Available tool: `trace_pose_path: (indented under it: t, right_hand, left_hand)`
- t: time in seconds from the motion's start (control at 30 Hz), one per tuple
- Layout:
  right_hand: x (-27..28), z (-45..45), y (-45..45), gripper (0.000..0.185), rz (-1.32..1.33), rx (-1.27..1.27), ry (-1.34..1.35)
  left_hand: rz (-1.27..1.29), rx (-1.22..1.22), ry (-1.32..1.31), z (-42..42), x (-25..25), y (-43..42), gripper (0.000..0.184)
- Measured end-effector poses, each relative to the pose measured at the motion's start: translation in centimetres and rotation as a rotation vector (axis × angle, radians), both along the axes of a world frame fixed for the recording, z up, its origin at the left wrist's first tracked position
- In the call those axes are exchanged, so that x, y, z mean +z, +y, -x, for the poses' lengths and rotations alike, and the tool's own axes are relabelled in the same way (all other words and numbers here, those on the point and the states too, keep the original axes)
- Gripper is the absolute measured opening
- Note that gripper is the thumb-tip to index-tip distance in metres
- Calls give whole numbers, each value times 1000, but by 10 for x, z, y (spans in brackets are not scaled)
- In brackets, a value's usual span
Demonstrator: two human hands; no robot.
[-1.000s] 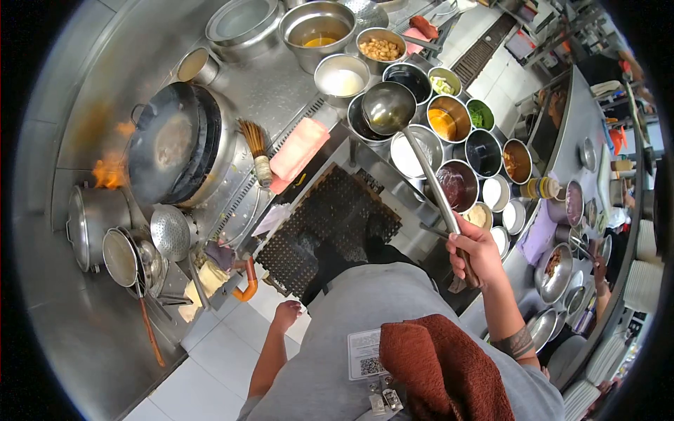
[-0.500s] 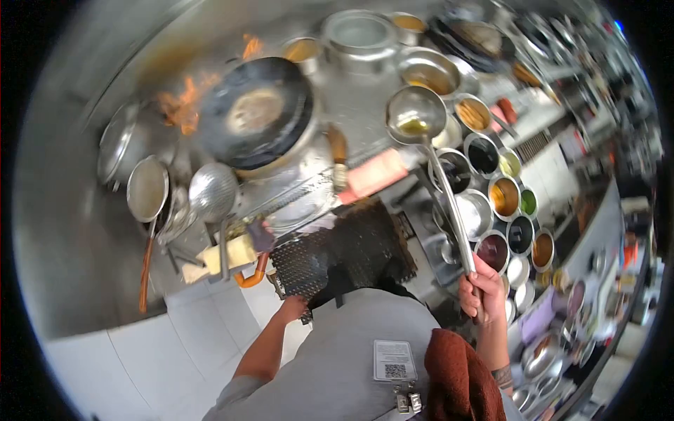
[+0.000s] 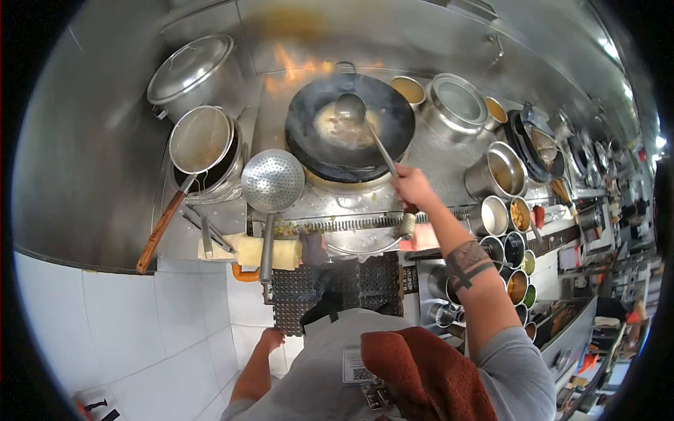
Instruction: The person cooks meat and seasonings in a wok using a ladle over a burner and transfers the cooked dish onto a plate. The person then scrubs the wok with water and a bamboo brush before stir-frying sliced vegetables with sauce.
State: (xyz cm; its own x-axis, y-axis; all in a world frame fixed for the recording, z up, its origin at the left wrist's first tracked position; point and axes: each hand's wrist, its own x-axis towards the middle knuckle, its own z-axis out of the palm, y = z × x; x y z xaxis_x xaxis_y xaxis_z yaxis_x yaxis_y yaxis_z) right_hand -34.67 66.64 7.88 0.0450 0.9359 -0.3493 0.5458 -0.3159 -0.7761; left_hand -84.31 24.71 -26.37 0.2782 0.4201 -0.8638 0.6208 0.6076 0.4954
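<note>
Rust-brown towel (image 3: 435, 375), one, nearest, draped over my grey shirt (image 3: 302, 379) to the right of a printed badge (image 3: 356, 366). Left hand (image 3: 272, 340), mine, lowered at the left, near the near edge of a black rubber mat (image 3: 295, 284); fingers curled in, contents, if any, I cannot tell. Yellow cloth (image 3: 283, 254), folded, at the stove's near edge, left, lying under the handle of a perforated skimmer (image 3: 272, 179). Pink cloth (image 3: 425, 238), near edge, right, partly hidden by my forearm. Right hand (image 3: 413, 188), mine, ahead of me, fingers wrapped closed about the handle of one steel ladle (image 3: 351, 109); the ladle's bowl is inside the wok, over pale contents of unclear kind; whether it touches them I cannot tell. Strainer (image 3: 201, 140), wooden-handled, left, resting across a pot. Wok (image 3: 398, 116), dark, on the stove, far centre, hazy with steam. Steel pot (image 3: 481, 184), open, well to the wok's right. Lidded pot (image 3: 193, 74), far left. Flames (image 3: 286, 63), orange, behind the wok, towards the left.
</note>
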Motion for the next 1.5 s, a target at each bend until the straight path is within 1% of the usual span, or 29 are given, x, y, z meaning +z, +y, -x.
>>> trace_pose_path:
  t: [0.03, 0.07, 0.13, 0.2, 0.23, 0.27, 0.3, 0.33, 0.37, 0.4, 0.43, 0.47, 0.5, 0.53, 0.57, 0.63, 0.7, 0.73, 0.77, 0.83, 0.9, 1.03, 1.1, 1.17, 1.23, 1.3, 1.37, 1.4, 1.5]
  right_hand:
    - [12, -9, 3, 52, 8, 9, -6]
    - [25, -29, 6, 51, 102, 12, 124]
    - [30, -28, 17, 49, 201, 20, 247]
    - [25, -24, 13, 47, -265, 291, -536]
    - [23, -12, 8, 47, -259, 275, -542]
    - [17, 8, 5, 45, -163, 184, -409]
    - [15, 24, 3, 44, -71, 94, -272]
    - [27, 31, -2, 50, 92, -25, 94]
    - [39, 22, -1, 50, 90, -34, 98]
    - [51, 2, -1, 49, 220, -92, 242]
    - [62, -10, -2, 48, 349, -149, 387]
    - [77, -12, -6, 46, 273, -51, 161]
    - [64, -13, -3, 46, 277, -66, 167]
    - [36, -13, 3, 44, -37, 82, -234]
    - [8, -13, 5, 42, -348, 224, -642]
    - [-47, 2, 14, 42, -530, 151, -595]
    - [13, 14, 3, 52, 106, -14, 48]
    - [21, -1, 0, 51, 160, -44, 161]
    - [35, -17, -9, 49, 132, 26, 122]
    - [40, -32, -28, 54, -211, 243, -509]
    - [94, -21, -70, 47, -16, 92, -507]
    - [48, -39, -130, 63, -86, -24, -501]
    - [-4, -54, -165, 75, -298, -139, -469]
    - [-10, -66, -210, 68, -360, -246, -389]
    - [32, -79, -266, 58, -133, -467, 621]
    - [55, -92, -338, 52, -125, -695, 1310]
    - [67, -109, -423, 52, -163, -860, 1588]
    - [78, -113, -465, 52, -191, -960, 1575]
    - [102, -125, -569, 56, -86, -1313, 962]
  left_hand:
    - [226, 157, -9, 5, -6, -10, 20]
    - [-24, -158, 39, 12, -6, -30, 18]
    - [-275, -463, 79, 14, 1, -38, 17]
    - [-294, -956, 101, 5, 24, -26, 17]
    - [-306, -1128, 97, 9, 18, -27, 17]
    - [-215, -1003, 93, 8, 9, -22, 17]
    - [-285, -1075, 151, 5, 14, -11, 17]
    - [-353, -1145, 212, 2, 19, 1, 16]
    - [-473, -1149, 177, 11, -17, 1, 19]
    - [-451, -882, 117, 11, -9, 17, 19]
    - [-315, -448, 2, 8, -1, 33, 20]
    - [-83, 84, -152, 3, 6, 45, 21]
    - [103, 492, -337, -3, 14, 53, 22]
    - [229, 760, -449, -11, 21, 57, 23]
    - [236, 678, -483, -9, 15, 63, 23]
    - [245, 456, -595, -8, 2, 82, 27]
    - [89, 268, -416, -19, 43, 100, 20]
    - [1, 129, -316, -26, 55, 111, 20]
    - [-74, 10, -246, -31, 60, 126, 20]
    - [-200, -190, -159, -43, 66, 151, 20]
    - [-271, -304, -137, -56, 70, 176, 21]
    - [-352, -362, -148, -87, 80, 213, 22]
    - [-336, -322, -192, -102, 82, 228, 24]
    - [-151, -151, -223, -116, 79, 241, 28]
    - [-226, -177, -132, -129, 82, 233, 27]
    - [-379, -503, -29, -182, 174, 214, 26]
    - [-416, -587, -9, -195, 166, 197, 26]
    - [-452, -659, 7, -200, 161, 187, 25]
    - [-551, -869, 63, -202, 130, 162, 25]
